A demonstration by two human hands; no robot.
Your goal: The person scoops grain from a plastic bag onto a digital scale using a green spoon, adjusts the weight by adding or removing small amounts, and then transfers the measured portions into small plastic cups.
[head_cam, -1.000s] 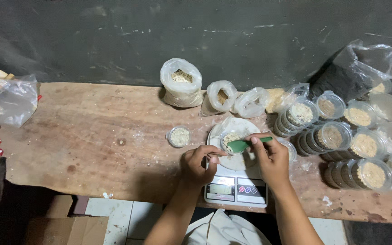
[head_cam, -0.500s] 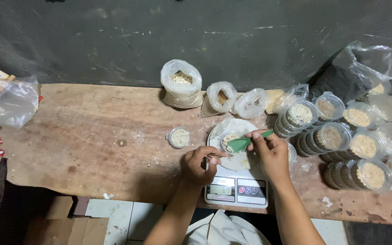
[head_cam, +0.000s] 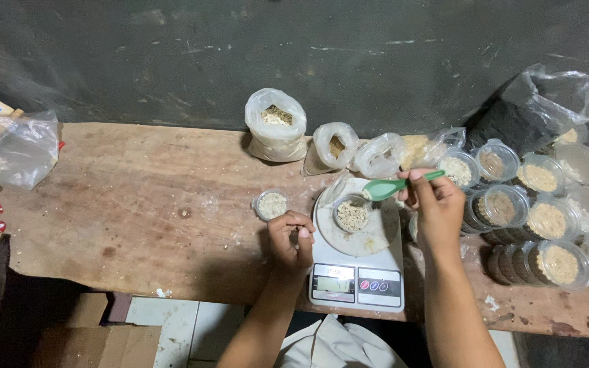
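A white digital kitchen scale (head_cam: pixel 357 276) sits at the near edge of the wooden table (head_cam: pixel 138 204). On its round pan stands a small clear cup (head_cam: pixel 352 214) of beige grain. My right hand (head_cam: pixel 436 208) holds a green plastic spoon (head_cam: pixel 390 186) above and just right of that cup. My left hand (head_cam: pixel 292 238) rests curled next to the scale's left side, fingers pinched together; whether it holds anything I cannot tell. Another small filled cup (head_cam: pixel 272 204) stands just left of the scale.
Three tied plastic bags of grain (head_cam: pixel 275 126) line the back wall. Stacks of filled clear cups (head_cam: pixel 547 221) crowd the right end, under a dark plastic bag (head_cam: pixel 533 112). A crumpled clear bag (head_cam: pixel 18 150) lies far left. Crumbs dot the wood.
My right hand has lifted the green spoon up and to the right, away from the cup on the scale. The left hand has drawn back slightly from the pan.
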